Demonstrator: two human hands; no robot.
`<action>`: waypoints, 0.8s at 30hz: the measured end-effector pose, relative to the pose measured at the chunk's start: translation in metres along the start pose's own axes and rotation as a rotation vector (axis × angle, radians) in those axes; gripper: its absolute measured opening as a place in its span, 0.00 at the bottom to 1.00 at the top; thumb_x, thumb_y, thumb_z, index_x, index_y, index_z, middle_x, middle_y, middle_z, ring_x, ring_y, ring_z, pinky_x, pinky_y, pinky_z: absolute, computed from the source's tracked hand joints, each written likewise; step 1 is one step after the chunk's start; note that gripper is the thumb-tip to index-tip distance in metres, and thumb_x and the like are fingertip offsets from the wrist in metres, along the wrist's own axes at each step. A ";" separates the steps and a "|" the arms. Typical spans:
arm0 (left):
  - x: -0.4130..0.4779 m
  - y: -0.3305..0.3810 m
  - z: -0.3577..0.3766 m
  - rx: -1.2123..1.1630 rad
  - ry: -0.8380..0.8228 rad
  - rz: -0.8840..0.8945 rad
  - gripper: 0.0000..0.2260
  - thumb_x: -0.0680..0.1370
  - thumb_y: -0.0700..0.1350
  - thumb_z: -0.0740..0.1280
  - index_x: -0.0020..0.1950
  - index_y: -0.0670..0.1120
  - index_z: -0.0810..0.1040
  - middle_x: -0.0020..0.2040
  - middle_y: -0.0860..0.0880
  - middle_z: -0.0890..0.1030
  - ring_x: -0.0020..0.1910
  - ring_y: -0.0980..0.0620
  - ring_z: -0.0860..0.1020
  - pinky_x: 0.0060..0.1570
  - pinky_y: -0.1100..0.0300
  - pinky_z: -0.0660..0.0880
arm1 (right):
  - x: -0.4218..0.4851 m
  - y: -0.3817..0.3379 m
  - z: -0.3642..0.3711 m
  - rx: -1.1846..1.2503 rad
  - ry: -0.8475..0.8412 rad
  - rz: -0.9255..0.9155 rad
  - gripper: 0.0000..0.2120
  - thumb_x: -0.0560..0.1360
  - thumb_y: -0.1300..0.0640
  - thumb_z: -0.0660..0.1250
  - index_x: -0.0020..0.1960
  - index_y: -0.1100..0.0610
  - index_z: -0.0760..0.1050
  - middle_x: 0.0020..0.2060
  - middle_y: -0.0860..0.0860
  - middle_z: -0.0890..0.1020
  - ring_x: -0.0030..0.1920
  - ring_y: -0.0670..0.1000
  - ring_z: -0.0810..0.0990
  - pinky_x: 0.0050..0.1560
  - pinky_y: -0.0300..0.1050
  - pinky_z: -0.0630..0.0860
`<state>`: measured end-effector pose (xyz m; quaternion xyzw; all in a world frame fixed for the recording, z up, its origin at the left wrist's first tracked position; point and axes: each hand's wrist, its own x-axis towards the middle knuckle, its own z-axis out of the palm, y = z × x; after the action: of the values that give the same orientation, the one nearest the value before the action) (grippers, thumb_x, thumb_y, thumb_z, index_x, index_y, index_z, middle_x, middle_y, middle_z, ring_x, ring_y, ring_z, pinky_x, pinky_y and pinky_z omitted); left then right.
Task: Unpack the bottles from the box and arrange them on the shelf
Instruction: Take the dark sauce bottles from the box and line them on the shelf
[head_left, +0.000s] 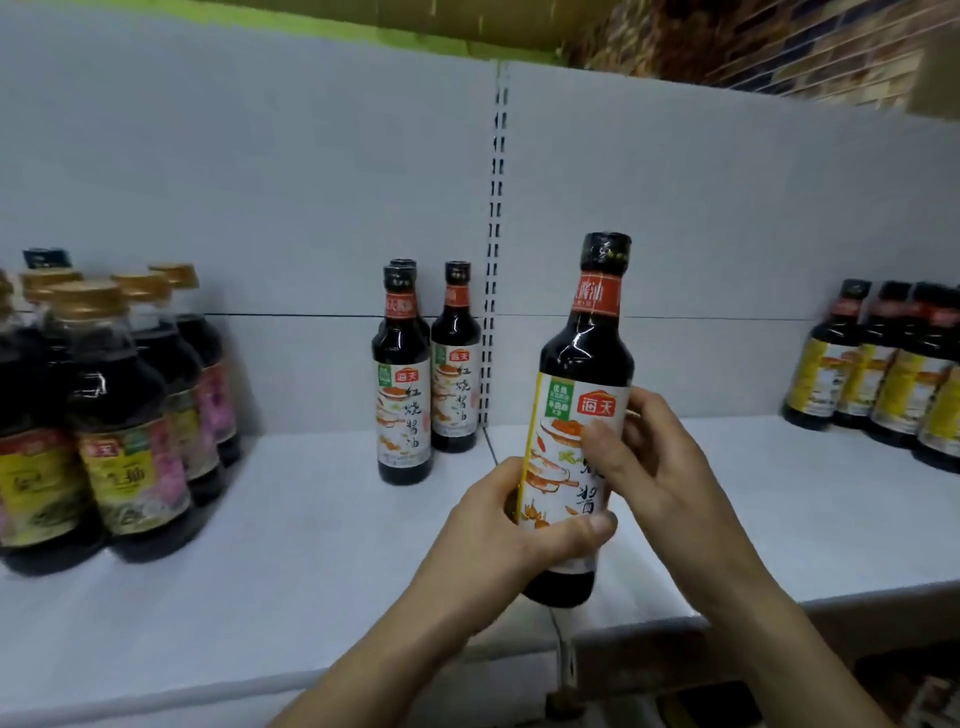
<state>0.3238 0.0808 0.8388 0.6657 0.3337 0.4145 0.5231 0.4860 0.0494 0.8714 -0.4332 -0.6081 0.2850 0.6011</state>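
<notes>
Two bare hands out in front of the shelf (311, 545) here: the left hand (498, 525) and the right hand (660, 467), both slim and long-fingered. There's the left thumb (597, 525), its nail short and plain. Running back from the shelf's front lip, the left forearm (374, 660) and right forearm (779, 639) are bare right to the edge of view.
</notes>
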 end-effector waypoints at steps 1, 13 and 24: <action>0.002 -0.001 -0.002 0.001 0.024 -0.006 0.22 0.68 0.57 0.80 0.60 0.59 0.80 0.55 0.59 0.87 0.54 0.60 0.85 0.54 0.62 0.80 | 0.006 0.003 0.002 -0.005 -0.018 0.004 0.24 0.72 0.39 0.69 0.66 0.44 0.74 0.58 0.41 0.85 0.58 0.43 0.85 0.49 0.34 0.82; 0.042 -0.019 -0.022 0.011 0.136 -0.071 0.23 0.73 0.48 0.80 0.66 0.56 0.78 0.58 0.57 0.86 0.58 0.59 0.84 0.53 0.65 0.80 | 0.063 0.041 0.018 0.047 -0.154 0.068 0.29 0.70 0.44 0.75 0.68 0.45 0.73 0.58 0.44 0.86 0.59 0.45 0.85 0.56 0.46 0.84; 0.062 -0.042 -0.039 0.033 0.219 -0.116 0.24 0.72 0.42 0.80 0.66 0.50 0.78 0.57 0.52 0.87 0.58 0.53 0.85 0.65 0.50 0.80 | 0.086 0.063 0.031 -0.032 -0.243 0.125 0.33 0.68 0.40 0.75 0.70 0.43 0.70 0.60 0.41 0.85 0.60 0.42 0.84 0.62 0.51 0.82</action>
<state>0.3147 0.1611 0.8146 0.6047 0.4335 0.4481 0.4956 0.4756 0.1592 0.8548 -0.4423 -0.6527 0.3625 0.4970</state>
